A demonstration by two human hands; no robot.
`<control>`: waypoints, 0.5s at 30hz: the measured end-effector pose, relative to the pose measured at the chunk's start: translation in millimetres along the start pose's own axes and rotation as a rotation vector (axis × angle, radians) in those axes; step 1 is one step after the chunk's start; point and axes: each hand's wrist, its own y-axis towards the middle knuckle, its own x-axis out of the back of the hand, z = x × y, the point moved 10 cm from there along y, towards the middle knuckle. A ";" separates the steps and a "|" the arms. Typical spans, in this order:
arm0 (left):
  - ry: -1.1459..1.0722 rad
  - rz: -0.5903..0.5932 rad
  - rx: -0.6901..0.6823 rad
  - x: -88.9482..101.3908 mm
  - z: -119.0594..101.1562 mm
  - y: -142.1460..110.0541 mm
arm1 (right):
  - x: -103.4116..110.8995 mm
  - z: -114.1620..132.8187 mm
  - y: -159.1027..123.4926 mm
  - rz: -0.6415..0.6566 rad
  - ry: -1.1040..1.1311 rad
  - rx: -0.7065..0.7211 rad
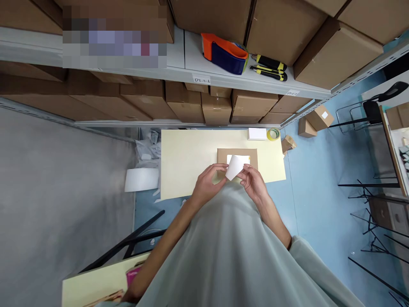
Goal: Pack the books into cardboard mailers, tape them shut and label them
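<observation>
A small white paper label [234, 167], slightly curled, is held between both hands near my body. My left hand [209, 179] pinches its left edge between thumb and fingers. With its fingertips, my right hand [253, 181] grips the right edge. Just beyond and below the label lies a flat brown cardboard box [253, 154] on the pale yellow table [188, 160]. Another white label [245, 158] with a small orange mark shows on the box top, partly covered by the held one.
At the table's back right are a white box [257, 134] and a tape roll [273, 134]. Shelves [179, 72] of cartons rise in front, bearing an orange and blue tape dispenser [225, 53] and utility knives [270, 68]. A white roll [141, 180] is left of the table.
</observation>
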 end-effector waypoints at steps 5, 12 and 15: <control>-0.076 -0.012 0.057 -2.4 3.5 -1.5 | -1.8 -0.1 -5.4 0.023 0.042 -0.011; -0.242 -0.091 0.340 -1.9 54.1 -5.8 | 7.8 18.4 -12.9 0.007 -0.181 0.062; -0.431 0.003 0.446 -12.4 57.7 -10.4 | 16.8 33.6 -15.0 -0.080 -0.441 0.237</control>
